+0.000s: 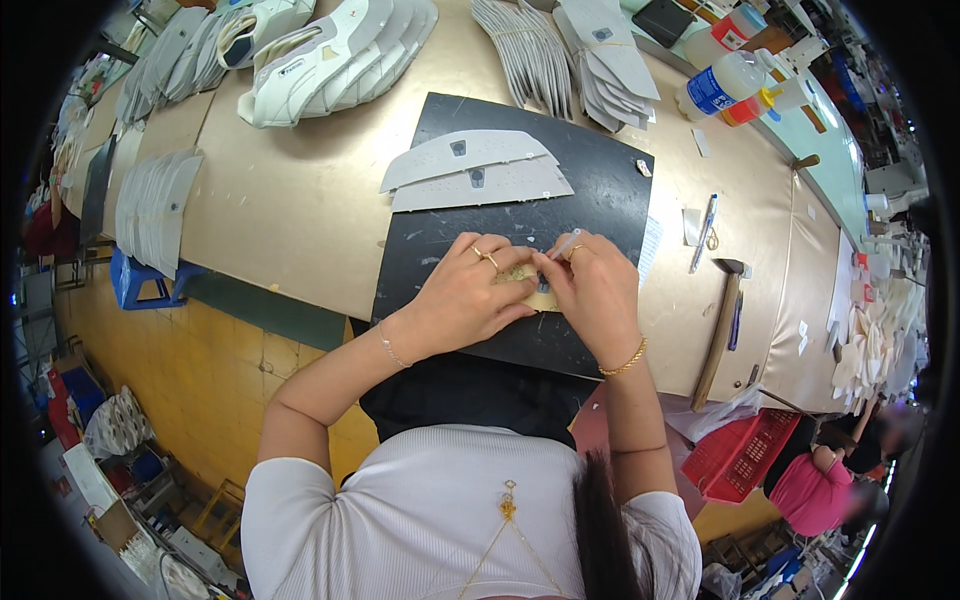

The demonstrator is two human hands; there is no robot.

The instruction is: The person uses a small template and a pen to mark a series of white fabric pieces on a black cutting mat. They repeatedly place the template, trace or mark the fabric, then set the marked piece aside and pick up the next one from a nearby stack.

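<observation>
Both of my hands meet over the near part of a black board (430,250) on the table. My left hand (465,290) is closed, its fingers pressing on a small pale-yellow piece (543,301), mostly hidden under them. A thin whitish stick, perhaps a pen (567,242), is pinched in my right hand (597,290), slanting up past the fingers. Its lower tip is hidden between the hands. Just beyond my hands, two overlapping grey shoe-upper panels (520,187) lie flat on the board, each bearing a small dark patch.
White shoe uppers (335,65) and stacks of grey panels (520,50) line the far side; another stack (155,205) is at left. A hammer (718,345), blue pen (706,230) and bottles (715,85) stand or lie right. A red basket (740,450) sits below the table edge.
</observation>
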